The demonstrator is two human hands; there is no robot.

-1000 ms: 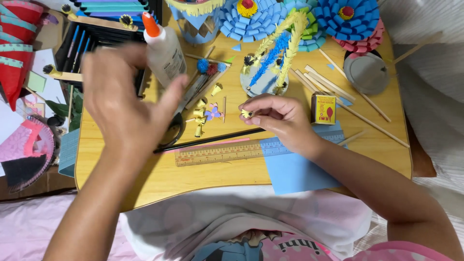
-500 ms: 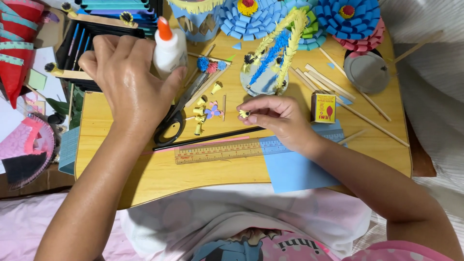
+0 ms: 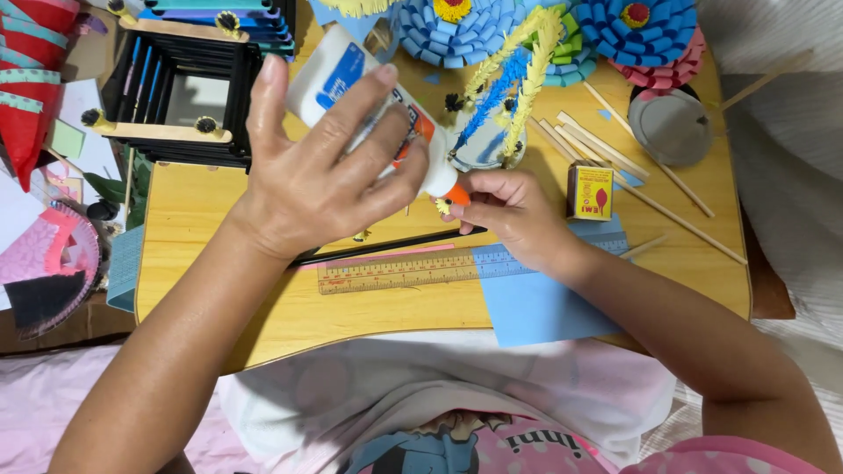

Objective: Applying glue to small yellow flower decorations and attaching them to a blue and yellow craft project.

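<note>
In the head view, the left hand [image 3: 329,171] is wrapping its fingers around a white glue bottle [image 3: 369,96], gripping it firmly across the middle. The bottle is lying tilted over the wooden table [image 3: 263,316], its base pointing up and left and its orange nozzle [image 3: 455,193] pointing down and right. A blue label patch is showing near the bottle's base, and an orange patch is peeking out between the fingers closer to the neck.

The right hand [image 3: 518,215] is curling closed just beside the nozzle, pinching a small yellow paper piece [image 3: 443,206] between thumb and fingertips; the nozzle tip is touching or almost touching that piece, and I cannot tell which.

Below both hands, a wooden ruler [image 3: 395,270] is lying flat, running left to right, with a black strip [image 3: 386,247] just above it. A light blue paper sheet [image 3: 536,307] is lying under the right wrist, reaching the table's near edge.

Right of the right hand, a small yellow box [image 3: 590,193] with a red mark on its face is lying on the table. Wooden sticks [image 3: 650,189] are lying slanted near it. A grey round lid [image 3: 669,127] is sitting further back. Blue folded paper rosettes [image 3: 457,31] are lining the far edge, and a black stick frame [image 3: 184,92] is standing at the far left.
</note>
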